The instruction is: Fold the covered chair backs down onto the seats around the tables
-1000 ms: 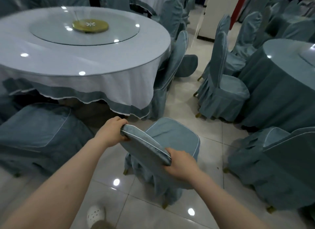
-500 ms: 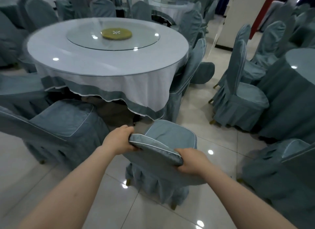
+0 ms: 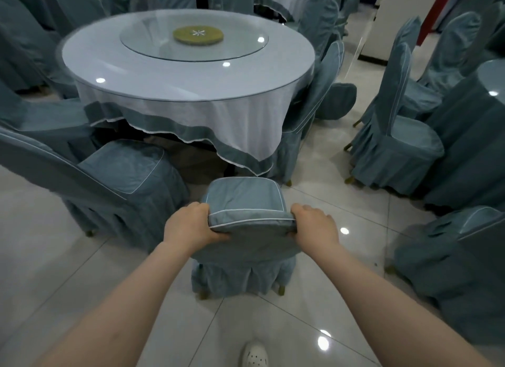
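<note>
Covered chair point(image 3: 240, 273) on pale glossy floor tiles point(image 3: 82, 271) in a hall of like chairs. The chair back point(image 3: 251, 220) lies between the grips: left hand point(image 3: 188, 226) and right hand point(image 3: 314, 226) each clasp one top corner. The back's top edge runs left to right. The seat point(image 3: 243, 193) points away, toward the round, cloth-draped worktop point(image 3: 191, 79) bearing a glass turntable point(image 3: 153, 38). White shoe point(image 3: 254, 354) at the bottom edge.

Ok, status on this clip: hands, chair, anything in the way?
Both gripping: left hand, right hand on chair back top corners. Back not down on seat. Nothing on seat; table close ahead.
</note>
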The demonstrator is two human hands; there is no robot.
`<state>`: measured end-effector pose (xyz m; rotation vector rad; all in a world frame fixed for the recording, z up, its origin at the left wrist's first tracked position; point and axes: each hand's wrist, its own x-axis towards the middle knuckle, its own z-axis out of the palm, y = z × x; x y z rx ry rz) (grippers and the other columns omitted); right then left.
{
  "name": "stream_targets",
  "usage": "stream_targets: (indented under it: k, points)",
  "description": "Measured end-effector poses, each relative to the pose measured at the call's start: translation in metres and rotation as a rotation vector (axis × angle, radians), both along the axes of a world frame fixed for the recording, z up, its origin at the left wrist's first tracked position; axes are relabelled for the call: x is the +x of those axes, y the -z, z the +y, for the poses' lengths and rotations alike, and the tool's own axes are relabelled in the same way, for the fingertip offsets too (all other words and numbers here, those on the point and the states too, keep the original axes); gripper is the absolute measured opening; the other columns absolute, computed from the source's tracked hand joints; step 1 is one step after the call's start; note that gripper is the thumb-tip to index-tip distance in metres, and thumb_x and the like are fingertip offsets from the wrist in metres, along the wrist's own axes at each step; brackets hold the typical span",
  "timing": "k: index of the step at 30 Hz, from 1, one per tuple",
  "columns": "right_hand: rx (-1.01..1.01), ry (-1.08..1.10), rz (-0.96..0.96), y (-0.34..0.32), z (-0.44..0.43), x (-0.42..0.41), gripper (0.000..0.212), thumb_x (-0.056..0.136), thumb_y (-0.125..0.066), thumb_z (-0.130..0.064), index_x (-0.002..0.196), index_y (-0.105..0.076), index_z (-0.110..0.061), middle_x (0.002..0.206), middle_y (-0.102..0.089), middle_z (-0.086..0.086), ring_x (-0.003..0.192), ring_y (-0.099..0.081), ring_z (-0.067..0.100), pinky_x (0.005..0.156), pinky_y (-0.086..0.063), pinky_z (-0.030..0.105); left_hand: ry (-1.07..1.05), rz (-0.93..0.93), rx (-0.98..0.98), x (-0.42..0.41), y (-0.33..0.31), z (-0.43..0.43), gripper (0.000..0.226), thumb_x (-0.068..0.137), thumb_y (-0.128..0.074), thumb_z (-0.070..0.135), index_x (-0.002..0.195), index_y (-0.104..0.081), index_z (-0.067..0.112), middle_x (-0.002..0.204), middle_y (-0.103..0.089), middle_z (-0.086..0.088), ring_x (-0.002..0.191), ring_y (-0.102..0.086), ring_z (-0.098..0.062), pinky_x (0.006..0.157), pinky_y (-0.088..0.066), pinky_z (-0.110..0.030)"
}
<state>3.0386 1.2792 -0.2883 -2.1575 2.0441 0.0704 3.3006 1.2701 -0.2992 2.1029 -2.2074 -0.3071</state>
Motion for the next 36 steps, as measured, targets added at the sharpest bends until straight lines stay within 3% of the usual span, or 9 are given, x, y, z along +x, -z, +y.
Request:
stream_targets:
  k: [3,6,12,17,21,27,31,36]
  points:
    - [0.013,0.048,-0.009,-0.005,-0.003,0.005,0.024,0.083,-0.064,-0.024,0.096,-0.045,-0.018,0.103,-0.056,0.005,0.1,-0.054,0.031,0.087,-0.042,0.046,0.005,-0.134,-0.046,-0.009,0.003,0.007,0.057,0.068,-0.06,0.072,0.083,-0.036,0.024,0.092,-0.056,0.003,0.078,-0.056,-0.02,0.055,-0.032,-0.03]
    - [0.047,0.066,-0.025,-0.008,-0.007,0.005,0.018,0.085,-0.061,-0.017,0.091,-0.044,-0.018,0.096,-0.054,0.005,0.099,-0.054,0.032,0.091,-0.04,0.05,-0.024,-0.197,-0.03,-0.015,0.003,0.007,0.057,0.072,-0.056,0.072,0.097,-0.043,0.022,0.094,-0.062,0.001,0.087,-0.062,-0.025,0.058,-0.036,-0.031]
    - [0.082,0.089,0.008,-0.01,-0.028,-0.006,0.017,0.085,-0.058,-0.01,0.094,-0.046,-0.019,0.095,-0.051,0.003,0.102,-0.052,0.029,0.098,-0.034,0.061,-0.052,-0.291,0.068,-0.031,-0.006,-0.014,0.052,0.07,-0.056,0.075,0.081,-0.046,0.026,0.093,-0.065,0.003,0.087,-0.062,-0.022,0.059,-0.038,-0.03]
    - [0.087,0.05,-0.042,-0.011,-0.061,-0.027,0.024,0.083,-0.064,-0.011,0.102,-0.051,-0.018,0.108,-0.056,0.005,0.108,-0.05,0.029,0.094,-0.039,0.055,-0.121,-0.3,0.103,-0.056,-0.009,-0.035,0.051,0.071,-0.059,0.072,0.087,-0.053,0.023,0.092,-0.064,0.003,0.085,-0.061,-0.022,0.06,-0.038,-0.031]
    - [0.087,-0.022,-0.07,-0.009,-0.093,-0.047,0.029,0.082,-0.064,-0.008,0.106,-0.054,-0.019,0.106,-0.057,0.005,0.106,-0.052,0.03,0.09,-0.041,0.049,-0.191,-0.302,0.144,-0.075,-0.01,-0.057,0.054,0.071,-0.06,0.071,0.093,-0.056,0.022,0.093,-0.065,0.002,0.089,-0.061,-0.023,0.061,-0.039,-0.031]
    - [0.115,-0.119,-0.051,-0.011,-0.14,-0.072,0.024,0.083,-0.061,-0.005,0.097,-0.048,-0.019,0.103,-0.056,0.005,0.099,-0.053,0.031,0.09,-0.041,0.053,-0.255,-0.344,0.145,-0.101,-0.011,-0.086,0.054,0.069,-0.059,0.074,0.089,-0.056,0.024,0.079,-0.057,0.005,0.073,-0.052,-0.019,0.059,-0.038,-0.031]
    - [0.117,-0.18,-0.046,-0.012,-0.172,-0.085,0.025,0.084,-0.062,-0.007,0.103,-0.05,-0.018,0.108,-0.056,0.006,0.105,-0.052,0.032,0.091,-0.04,0.056,-0.322,-0.333,0.153,-0.116,-0.011,-0.108,0.054,0.068,-0.059,0.074,0.088,-0.057,0.024,0.073,-0.05,0.006,0.07,-0.047,-0.018,0.058,-0.038,-0.03]
    - [0.094,-0.219,-0.048,-0.008,-0.204,-0.089,0.026,0.085,-0.062,-0.008,0.104,-0.048,-0.017,0.111,-0.056,0.007,0.108,-0.052,0.032,0.093,-0.039,0.061,-0.366,-0.302,0.137,-0.122,-0.005,-0.129,0.051,0.071,-0.061,0.07,0.089,-0.055,0.023,0.086,-0.061,0.002,0.084,-0.058,-0.023,0.061,-0.038,-0.031]
